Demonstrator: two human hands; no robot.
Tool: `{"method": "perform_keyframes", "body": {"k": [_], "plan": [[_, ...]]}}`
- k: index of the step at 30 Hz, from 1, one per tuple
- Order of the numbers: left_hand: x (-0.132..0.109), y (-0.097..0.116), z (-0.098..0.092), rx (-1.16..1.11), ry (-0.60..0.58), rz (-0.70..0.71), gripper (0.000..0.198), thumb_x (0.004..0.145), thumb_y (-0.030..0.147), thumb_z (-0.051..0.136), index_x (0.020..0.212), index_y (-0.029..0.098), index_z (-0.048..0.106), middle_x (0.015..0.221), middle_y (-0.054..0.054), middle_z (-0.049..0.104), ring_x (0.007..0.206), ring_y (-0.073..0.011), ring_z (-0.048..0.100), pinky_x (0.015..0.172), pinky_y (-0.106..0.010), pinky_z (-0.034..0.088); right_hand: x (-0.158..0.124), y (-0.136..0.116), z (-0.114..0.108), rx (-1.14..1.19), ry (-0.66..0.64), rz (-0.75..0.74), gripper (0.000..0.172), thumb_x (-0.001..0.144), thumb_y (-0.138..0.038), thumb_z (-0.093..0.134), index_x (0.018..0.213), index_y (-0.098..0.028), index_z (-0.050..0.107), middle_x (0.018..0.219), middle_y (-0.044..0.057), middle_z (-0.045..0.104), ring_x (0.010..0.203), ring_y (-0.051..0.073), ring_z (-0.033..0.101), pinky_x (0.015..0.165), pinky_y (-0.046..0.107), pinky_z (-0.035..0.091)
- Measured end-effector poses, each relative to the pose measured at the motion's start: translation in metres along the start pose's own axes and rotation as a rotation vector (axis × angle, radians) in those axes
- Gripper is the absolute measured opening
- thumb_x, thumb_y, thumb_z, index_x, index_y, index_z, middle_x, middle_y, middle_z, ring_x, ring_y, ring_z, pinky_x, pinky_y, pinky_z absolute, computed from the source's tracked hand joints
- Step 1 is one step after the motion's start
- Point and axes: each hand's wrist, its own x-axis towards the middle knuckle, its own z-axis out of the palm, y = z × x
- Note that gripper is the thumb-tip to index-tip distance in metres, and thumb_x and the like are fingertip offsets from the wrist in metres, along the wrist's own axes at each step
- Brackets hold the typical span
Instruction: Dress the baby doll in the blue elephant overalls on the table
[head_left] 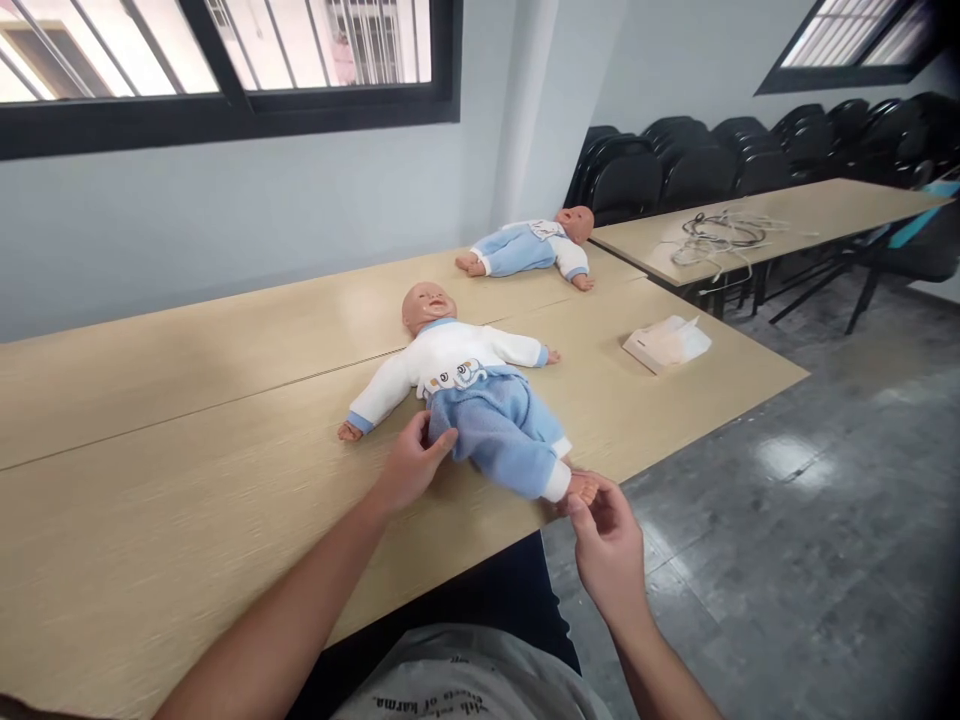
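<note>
A baby doll (465,350) in a white top lies on its back on the table, head away from me and arms spread out. Its light blue trousers (495,430) have white cuffs, and the top has a cartoon face at its hem. My left hand (416,460) is at the side of the doll's hip, thumb over the blue cloth and fingers partly hidden behind it. At the table's front edge, my right hand (611,540) pinches the doll's foot (582,487) between thumb and fingers. The other foot is mostly hidden.
A second doll (525,248) in similar clothes lies farther back, near the wall. To the right stands an open tissue pack (667,343). Tangled cables (720,240) lie on another table (840,205), with black folding chairs (622,180) stacked behind.
</note>
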Motion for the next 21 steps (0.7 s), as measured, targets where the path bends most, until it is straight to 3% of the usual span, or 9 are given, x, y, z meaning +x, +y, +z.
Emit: {"method": "perform_keyframes", "body": {"k": [2, 4, 7, 10, 12, 16, 18, 21], "plan": [[-0.004, -0.002, -0.002, -0.046, -0.026, 0.034, 0.048, 0.087, 0.061, 0.073, 0.109, 0.019, 0.070, 0.100, -0.007, 0.073, 0.099, -0.0268, 0.065, 0.089, -0.038, 0.050, 0.000, 0.001, 0.001, 0.011, 0.018, 0.007, 0.032, 0.088, -0.050, 0.071, 0.106, -0.024, 0.065, 0.109, 0.012, 0.075, 0.093, 0.028, 0.072, 0.086, 0.045, 0.060], [-0.006, -0.005, -0.008, -0.176, -0.066, 0.085, 0.047, 0.087, 0.058, 0.072, 0.115, 0.019, 0.071, 0.109, -0.008, 0.074, 0.109, -0.0292, 0.065, 0.097, -0.040, 0.050, 0.002, 0.000, 0.001, 0.030, 0.045, 0.027, 0.030, 0.088, -0.050, 0.070, 0.101, -0.024, 0.066, 0.094, 0.008, 0.074, 0.082, 0.026, 0.070, 0.078, 0.042, 0.060], [-0.004, -0.008, -0.017, -0.275, -0.219, 0.060, 0.048, 0.085, 0.045, 0.074, 0.126, 0.020, 0.068, 0.122, -0.011, 0.074, 0.116, -0.0303, 0.065, 0.101, -0.042, 0.050, 0.009, -0.008, 0.004, 0.084, 0.050, 0.057, 0.027, 0.088, -0.049, 0.069, 0.094, -0.023, 0.066, 0.074, 0.003, 0.069, 0.067, 0.021, 0.066, 0.067, 0.037, 0.057], [0.000, -0.003, -0.023, -0.015, -0.372, 0.045, 0.048, 0.084, 0.033, 0.070, 0.129, 0.019, 0.065, 0.127, -0.012, 0.072, 0.114, -0.0293, 0.065, 0.100, -0.042, 0.051, 0.021, -0.025, 0.006, 0.132, 0.035, 0.019, 0.025, 0.088, -0.048, 0.068, 0.088, -0.023, 0.062, 0.069, 0.000, 0.066, 0.059, 0.018, 0.063, 0.060, 0.034, 0.056], [0.003, 0.005, -0.023, 0.281, -0.396, 0.093, 0.043, 0.087, 0.032, 0.066, 0.128, 0.020, 0.066, 0.125, -0.011, 0.072, 0.111, -0.0288, 0.065, 0.098, -0.042, 0.051, 0.031, -0.040, 0.006, 0.123, 0.035, 0.001, 0.025, 0.086, -0.046, 0.069, 0.086, -0.023, 0.060, 0.068, -0.001, 0.066, 0.056, 0.018, 0.063, 0.055, 0.032, 0.055], [0.008, 0.019, -0.012, 0.739, -0.328, 0.145, 0.025, 0.092, 0.042, 0.065, 0.105, 0.023, 0.076, 0.099, -0.009, 0.073, 0.102, -0.0300, 0.064, 0.089, -0.041, 0.049, 0.051, -0.067, 0.006, 0.066, 0.011, 0.007, 0.032, 0.085, -0.047, 0.070, 0.103, -0.020, 0.068, 0.065, -0.002, 0.066, 0.049, 0.017, 0.061, 0.047, 0.029, 0.052], [0.011, 0.018, -0.004, 0.797, -0.292, 0.142, 0.024, 0.093, 0.043, 0.065, 0.091, 0.022, 0.076, 0.089, -0.008, 0.071, 0.097, -0.0296, 0.063, 0.086, -0.041, 0.046, 0.060, -0.077, 0.005, 0.053, -0.017, -0.007, 0.039, 0.087, -0.050, 0.069, 0.111, -0.019, 0.070, 0.065, -0.002, 0.065, 0.047, 0.016, 0.060, 0.045, 0.029, 0.051], [0.016, 0.012, 0.006, 0.841, -0.228, 0.135, 0.025, 0.093, 0.041, 0.066, 0.079, 0.021, 0.071, 0.081, -0.007, 0.070, 0.089, -0.0274, 0.063, 0.084, -0.040, 0.042, 0.074, -0.090, 0.004, 0.032, -0.055, -0.049, 0.038, 0.087, -0.051, 0.070, 0.104, -0.018, 0.070, 0.065, -0.002, 0.064, 0.046, 0.016, 0.060, 0.045, 0.029, 0.052]]}}
